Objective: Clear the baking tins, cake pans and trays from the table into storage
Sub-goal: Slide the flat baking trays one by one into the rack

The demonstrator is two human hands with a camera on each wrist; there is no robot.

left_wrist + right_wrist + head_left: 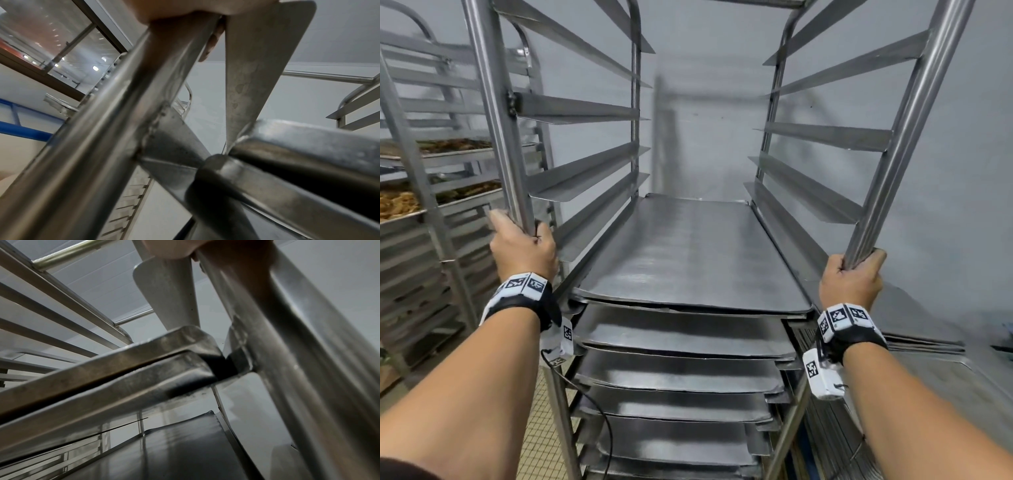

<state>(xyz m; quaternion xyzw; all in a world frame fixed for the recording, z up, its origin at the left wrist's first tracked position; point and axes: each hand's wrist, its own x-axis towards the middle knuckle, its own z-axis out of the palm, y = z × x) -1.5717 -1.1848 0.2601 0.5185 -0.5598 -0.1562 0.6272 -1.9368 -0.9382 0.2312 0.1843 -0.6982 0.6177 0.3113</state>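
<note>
Left hand (pixel 524 248) and right hand (pixel 851 279), fingers wrapped tight round front uprights of tray rack (pixel 493 102); trays (pixel 688 253) stacked inside.

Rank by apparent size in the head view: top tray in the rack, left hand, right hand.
1. top tray, largest by far.
2. left hand and right hand look alike; each grips a rack post, so I won't rank them.

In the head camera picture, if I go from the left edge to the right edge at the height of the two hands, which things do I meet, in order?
Second rack with food trays → left hand on the left post → top tray in the rack → right hand on the right post → stack of flat trays.
</note>
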